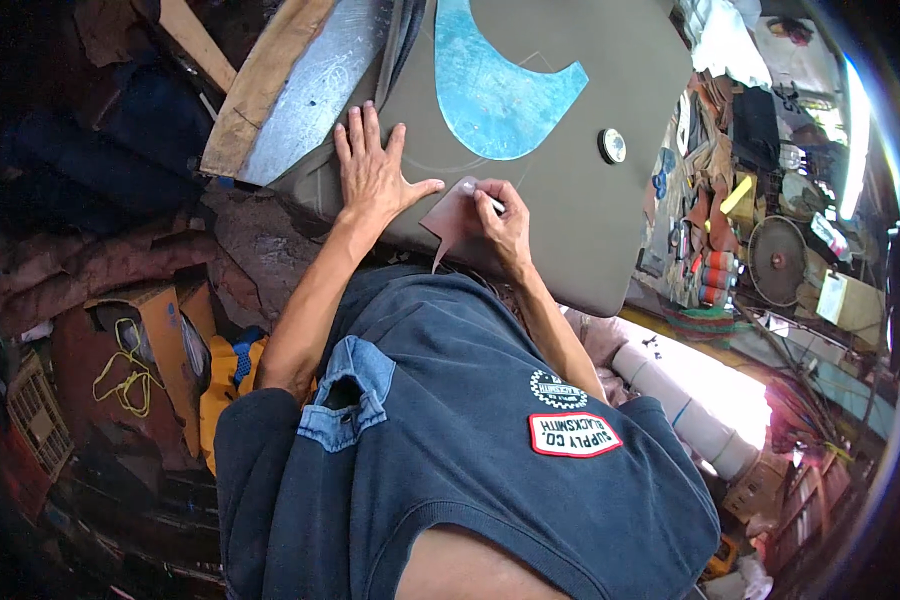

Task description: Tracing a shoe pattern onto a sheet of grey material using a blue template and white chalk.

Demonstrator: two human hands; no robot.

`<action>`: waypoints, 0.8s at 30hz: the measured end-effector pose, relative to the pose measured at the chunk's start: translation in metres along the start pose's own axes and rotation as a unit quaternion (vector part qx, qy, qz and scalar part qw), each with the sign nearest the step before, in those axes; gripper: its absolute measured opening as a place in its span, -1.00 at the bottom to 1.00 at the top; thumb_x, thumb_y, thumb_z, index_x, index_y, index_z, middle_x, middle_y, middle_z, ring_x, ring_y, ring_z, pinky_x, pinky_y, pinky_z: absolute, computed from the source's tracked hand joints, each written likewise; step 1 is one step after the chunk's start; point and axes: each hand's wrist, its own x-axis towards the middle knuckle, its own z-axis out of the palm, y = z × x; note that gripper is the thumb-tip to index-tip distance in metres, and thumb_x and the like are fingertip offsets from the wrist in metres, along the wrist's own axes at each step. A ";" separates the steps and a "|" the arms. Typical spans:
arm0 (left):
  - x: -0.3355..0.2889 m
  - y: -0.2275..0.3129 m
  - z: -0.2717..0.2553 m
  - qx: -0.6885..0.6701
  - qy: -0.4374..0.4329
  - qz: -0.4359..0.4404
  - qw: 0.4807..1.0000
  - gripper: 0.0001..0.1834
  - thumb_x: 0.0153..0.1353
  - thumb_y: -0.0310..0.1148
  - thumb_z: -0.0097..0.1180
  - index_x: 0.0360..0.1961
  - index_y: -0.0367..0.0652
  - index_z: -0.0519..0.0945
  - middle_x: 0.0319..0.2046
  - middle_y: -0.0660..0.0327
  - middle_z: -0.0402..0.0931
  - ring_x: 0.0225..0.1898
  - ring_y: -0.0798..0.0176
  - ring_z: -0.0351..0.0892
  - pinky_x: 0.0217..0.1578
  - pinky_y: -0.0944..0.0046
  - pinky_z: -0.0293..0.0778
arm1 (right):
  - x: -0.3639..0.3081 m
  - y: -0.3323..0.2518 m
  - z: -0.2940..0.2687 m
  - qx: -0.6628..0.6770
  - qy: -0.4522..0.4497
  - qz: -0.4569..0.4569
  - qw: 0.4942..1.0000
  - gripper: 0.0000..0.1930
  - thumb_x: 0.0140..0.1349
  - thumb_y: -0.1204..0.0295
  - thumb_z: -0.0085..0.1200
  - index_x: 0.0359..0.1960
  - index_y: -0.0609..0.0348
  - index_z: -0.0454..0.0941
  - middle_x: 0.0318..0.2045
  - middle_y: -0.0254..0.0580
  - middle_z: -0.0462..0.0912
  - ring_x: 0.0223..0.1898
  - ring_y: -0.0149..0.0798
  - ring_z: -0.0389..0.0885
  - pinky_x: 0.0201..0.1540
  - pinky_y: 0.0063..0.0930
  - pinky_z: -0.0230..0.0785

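My left hand lies flat on a brown-grey sheet of material, fingers spread and thumb pointing right. Close to that thumb is a small pinkish-brown flat piece with a pointed lower end, hanging past the sheet's near edge. My right hand rests over its right side, fingers pinched on a short white pen-like stick, mostly hidden by the fingers. Just beyond, a teal curved template lies on the sheet, with faint pale lines around it. A small round tin sits to the right.
A wooden board and a grey metal sheet border the left. At right are thread spools, a fan and a pale roll. A cardboard box with yellow cord stands at lower left.
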 end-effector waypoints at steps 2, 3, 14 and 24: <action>0.001 0.004 0.000 -0.002 0.001 0.002 1.000 0.19 -0.23 0.53 0.19 0.30 -0.14 0.38 0.41 -0.31 -0.08 0.47 -0.29 -0.21 0.39 -0.29 -0.27 | 0.006 0.003 -0.001 -0.009 0.004 -0.014 1.000 -0.81 0.26 0.43 0.12 -0.14 0.22 0.58 -0.35 -0.19 0.68 -0.32 -0.40 0.59 -0.24 -0.46 0.46; 0.001 0.006 0.000 0.004 -0.004 -0.007 1.000 0.19 -0.24 0.53 0.19 0.30 -0.14 0.37 0.40 -0.33 -0.08 0.47 -0.30 -0.22 0.39 -0.29 -0.28 | 0.008 0.004 -0.001 -0.019 0.003 -0.030 0.999 -0.80 0.26 0.43 0.12 -0.13 0.21 0.59 -0.34 -0.19 0.68 -0.32 -0.40 0.59 -0.24 -0.46 0.47; 0.004 0.014 0.001 0.033 -0.044 -0.023 0.998 0.27 -0.28 0.54 0.23 0.36 -0.14 0.30 0.40 -0.39 -0.13 0.47 -0.35 -0.25 0.39 -0.31 -0.31 | 0.009 0.001 0.005 -0.030 -0.016 -0.023 0.999 -0.81 0.29 0.40 0.10 -0.13 0.18 0.61 -0.38 -0.12 0.71 -0.34 -0.22 0.69 -0.27 -0.38 0.49; 0.006 0.016 0.004 0.039 -0.073 -0.034 0.996 0.31 -0.30 0.55 0.23 0.39 -0.14 0.23 0.40 -0.43 -0.17 0.47 -0.38 -0.31 0.38 -0.34 -0.36 | 0.010 0.018 0.001 -0.036 -0.019 -0.008 0.999 -0.83 0.30 0.39 0.10 -0.18 0.20 0.62 -0.40 -0.13 0.71 -0.38 -0.29 0.66 -0.30 -0.43 0.49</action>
